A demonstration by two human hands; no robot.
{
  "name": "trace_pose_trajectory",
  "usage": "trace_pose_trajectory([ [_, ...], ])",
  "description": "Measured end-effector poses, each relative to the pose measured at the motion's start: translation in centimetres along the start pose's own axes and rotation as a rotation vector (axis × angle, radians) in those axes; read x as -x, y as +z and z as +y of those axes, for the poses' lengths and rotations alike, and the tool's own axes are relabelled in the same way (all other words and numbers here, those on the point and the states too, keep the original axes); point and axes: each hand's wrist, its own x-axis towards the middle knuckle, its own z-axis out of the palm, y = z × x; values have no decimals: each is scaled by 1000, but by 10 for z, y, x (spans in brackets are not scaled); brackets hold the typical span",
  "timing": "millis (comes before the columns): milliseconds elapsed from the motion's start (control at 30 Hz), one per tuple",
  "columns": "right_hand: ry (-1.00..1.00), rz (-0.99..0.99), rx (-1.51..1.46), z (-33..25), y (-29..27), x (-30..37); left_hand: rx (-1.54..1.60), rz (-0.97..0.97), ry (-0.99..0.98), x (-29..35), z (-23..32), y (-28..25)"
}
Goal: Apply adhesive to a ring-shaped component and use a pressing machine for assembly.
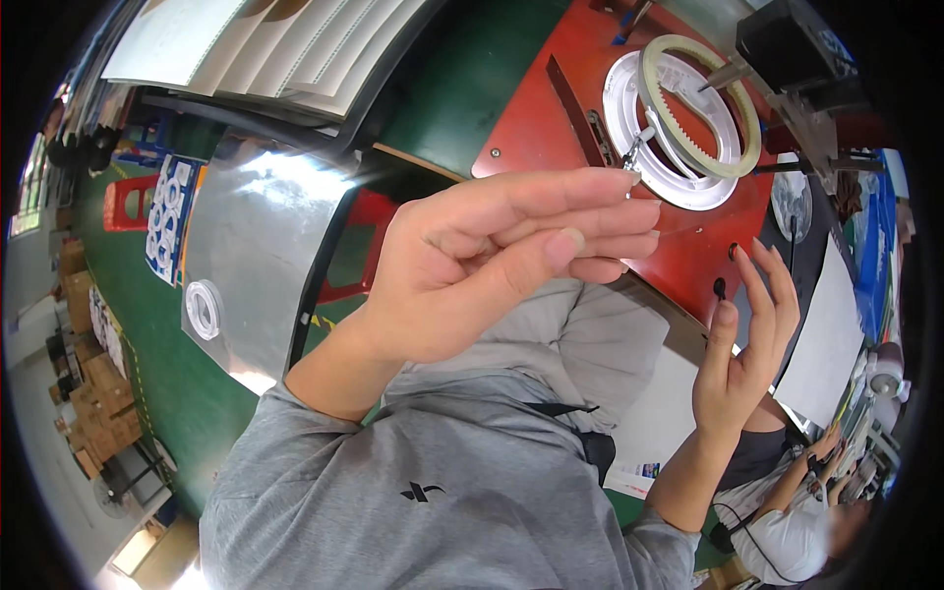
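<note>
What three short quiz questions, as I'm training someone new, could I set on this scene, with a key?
1. Multiple choice: what colour is the tabletop that shows behind the fingertips of the right hand? A) yellow B) red C) blue
2. True or false: the left hand has its fingers extended.
3. Open question: what lies on the shiny grey surface at the left of the picture?

Key:
1. B, red.
2. True; they point toward the right of the picture.
3. A small white ring.
</note>
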Motion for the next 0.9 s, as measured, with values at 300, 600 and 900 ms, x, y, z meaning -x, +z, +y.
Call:
trace_pose_trajectory([
  [300, -29, 19, -28, -5, 3, -4, 266, -40, -178, 0, -3, -4],
  [600, -49, 22, -32, -4, 4, -2, 476, -48, -222, 1, -5, -7],
  [900, -56, 25, -52, -3, 4, 0, 294, -11, -220, 5, -12, -10],
])
